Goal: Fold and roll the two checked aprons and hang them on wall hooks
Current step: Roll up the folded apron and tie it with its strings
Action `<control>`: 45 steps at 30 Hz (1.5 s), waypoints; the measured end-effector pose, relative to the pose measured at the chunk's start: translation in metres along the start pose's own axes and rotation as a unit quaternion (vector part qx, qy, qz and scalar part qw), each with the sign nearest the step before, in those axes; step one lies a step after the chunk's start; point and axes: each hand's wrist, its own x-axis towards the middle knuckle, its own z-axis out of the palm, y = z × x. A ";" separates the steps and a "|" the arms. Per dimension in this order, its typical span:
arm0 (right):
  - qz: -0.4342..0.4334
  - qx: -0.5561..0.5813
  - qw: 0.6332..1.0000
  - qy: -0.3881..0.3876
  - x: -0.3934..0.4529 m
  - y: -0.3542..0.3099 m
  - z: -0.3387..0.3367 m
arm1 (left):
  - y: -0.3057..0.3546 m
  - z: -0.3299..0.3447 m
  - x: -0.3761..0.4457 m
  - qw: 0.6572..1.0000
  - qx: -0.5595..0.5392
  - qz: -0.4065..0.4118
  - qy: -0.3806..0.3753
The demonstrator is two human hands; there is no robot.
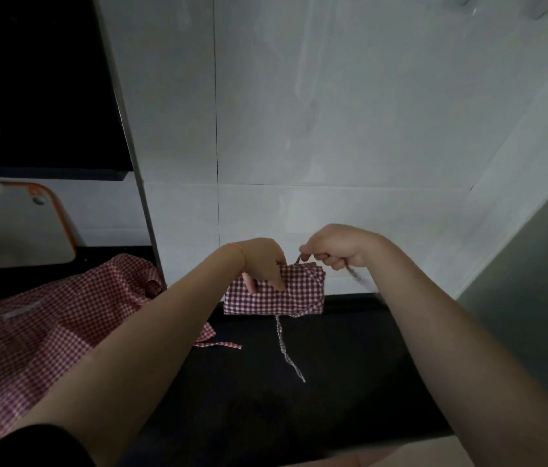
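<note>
A rolled purple-and-white checked apron [286, 296] is held up against the white wall, just above the back of the black counter. My left hand [262, 264] grips its top left part, fingers curled down over the cloth. My right hand [336, 251] pinches the apron's thin strap at the roll's top right corner. Another strap [287, 348] hangs down from the roll onto the counter. The second apron [40, 328], red-and-white checked, lies spread and crumpled on the counter at the left, partly under my left forearm.
The black counter [316, 392] runs across the front. A white tiled wall [333, 129] stands behind it. A white board with an orange rim [20, 220] leans at the far left below a dark cabinet [47, 82]. A grey panel [535, 298] bounds the right side.
</note>
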 end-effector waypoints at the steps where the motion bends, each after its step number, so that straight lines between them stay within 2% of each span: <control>1: -0.013 -0.015 1.000 0.015 -0.003 -0.005 0.001 | -0.002 0.003 0.003 1.000 -0.008 -0.017 0.012; 4: -0.053 0.000 0.998 0.023 -0.010 -0.012 0.004 | -0.012 0.012 0.011 0.993 -0.092 -0.048 0.056; 7: -0.078 0.037 0.996 0.024 -0.013 -0.009 0.007 | -0.023 0.017 0.015 0.965 -0.225 -0.073 0.118; 12: -0.073 0.073 0.994 0.043 -0.011 0.015 0.014 | -0.039 0.021 0.020 0.860 -0.457 -0.096 0.204; 15: -0.054 0.099 0.992 0.065 -0.006 0.034 0.016 | -0.045 0.021 0.023 0.792 -0.565 -0.094 0.210; 17: -0.045 0.120 0.989 0.079 -0.004 0.043 0.018 | -0.045 0.021 0.023 0.766 -0.608 -0.069 0.196; 22: -0.035 0.154 0.983 0.094 0.000 0.045 0.024 | -0.035 0.021 0.020 0.747 -0.654 -0.010 0.117; 26: -0.046 0.193 0.974 0.105 0.006 0.043 0.024 | -0.032 0.021 0.018 0.730 -0.678 -0.007 0.088; 31: -0.045 0.175 0.980 0.078 0.005 0.044 0.026 | -0.035 0.022 0.020 0.780 -0.619 -0.013 0.089; 32: -0.053 0.211 0.972 0.091 0.006 0.046 0.026 | -0.036 0.022 0.020 0.776 -0.625 -0.011 0.089; 34: -0.083 0.328 0.931 0.140 0.011 0.050 0.027 | -0.037 0.021 0.019 0.752 -0.655 0.000 0.077; 36: -0.120 0.359 0.915 0.143 0.016 0.053 0.031 | -0.034 0.021 0.018 0.728 -0.683 0.021 0.053; 38: -0.150 0.324 0.932 0.064 0.016 0.050 0.041 | -0.028 0.023 0.017 0.718 -0.695 0.045 0.025; 40: -0.142 0.281 0.949 -0.004 0.011 0.041 0.050 | -0.022 0.027 0.018 0.711 -0.700 0.060 0.001; 42: -0.121 0.281 0.952 -0.017 0.011 0.037 0.052 | -0.020 0.030 0.021 0.701 -0.710 0.063 -0.009; 45: -0.074 0.243 0.967 0.015 0.015 0.041 0.048 | -0.029 0.034 0.026 0.685 -0.726 0.052 0.001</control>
